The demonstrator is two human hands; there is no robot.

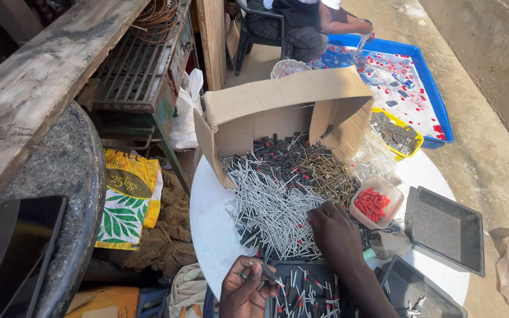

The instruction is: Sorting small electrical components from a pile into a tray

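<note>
Two hands at my six o'clock: my right hand (334,227) spreads its fingers into the heap of nails (272,206) to rake some loose, while my left hand (245,288) pinches one nail above the black tray (307,291).

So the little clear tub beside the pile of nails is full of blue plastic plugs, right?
Not quite. The head view shows the clear tub beside the pile of nails holding red plastic plugs, not blue ones.
</note>
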